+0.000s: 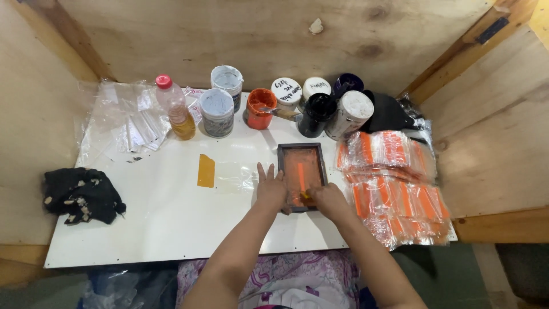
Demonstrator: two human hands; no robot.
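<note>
**Both hands at the small printing frame**

Here, from the head view, we see the dark-framed screen (302, 176) lying on the white counter (171, 223); our left hand (270, 187) presses flat beside its left edge, fingers spread; our right hand (323, 196) has its grip closed on an orange squeegee (301, 182); printed packets (394, 183) lie just right.

One view only is given, taken from a camera worn on the head and aimed steeply down and forward over the white table (171, 229). The scene is seen from fairly near, at arm's reach. Both forearms are seen entering from the bottom edge. The left grip (271, 189) and the right grip (327, 198) are held near the centre of the picture. Wooden walls (229, 34) are taken in beyond and to both sides of the grips.
</note>
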